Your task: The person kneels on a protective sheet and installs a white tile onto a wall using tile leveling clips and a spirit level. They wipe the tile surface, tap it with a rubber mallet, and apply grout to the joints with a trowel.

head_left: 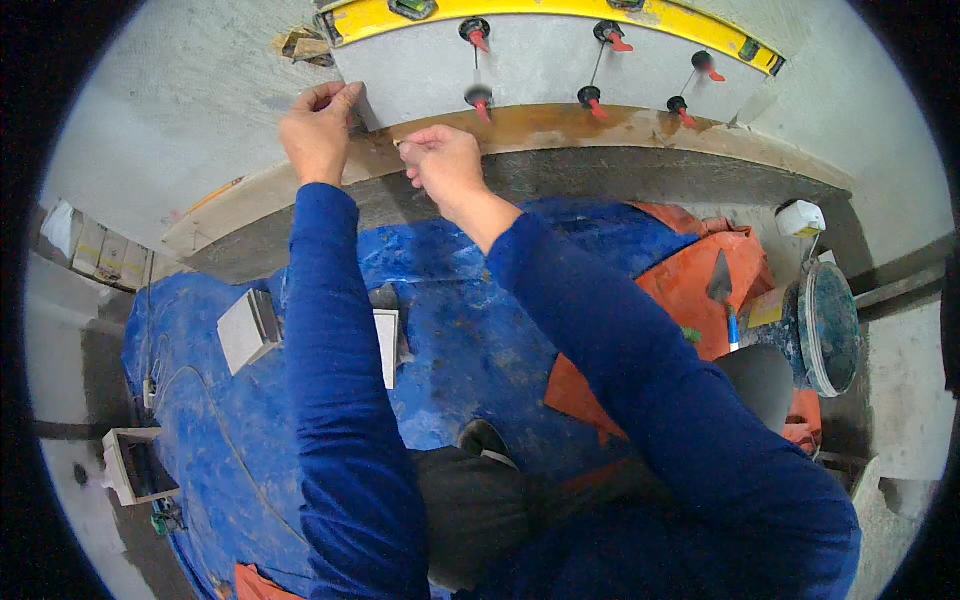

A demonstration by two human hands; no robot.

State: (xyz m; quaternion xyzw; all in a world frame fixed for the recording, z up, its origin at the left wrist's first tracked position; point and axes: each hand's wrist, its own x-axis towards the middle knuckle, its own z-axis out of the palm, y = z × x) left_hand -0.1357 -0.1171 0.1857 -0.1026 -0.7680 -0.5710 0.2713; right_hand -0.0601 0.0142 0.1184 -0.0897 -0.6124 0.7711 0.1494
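Pale grey wall tiles stand in a row above a wooden batten. Black tile-levelling clips with red handles sit along their joints. A yellow spirit level lies across the upper part of the tiles. My left hand is raised at the left end of the row, thumb and fingers pinched beside the tile's edge; whatever it pinches is hidden. Just right of it, in front of the batten, my right hand is closed in a pinch, with a tiny pale bit at the fingertips too small to name.
A blue tarp covers the floor, with an orange sheet on its right. A trowel rests by a bucket. Stacked tiles sit at left, near a cable. A pencil lies along the batten's left end.
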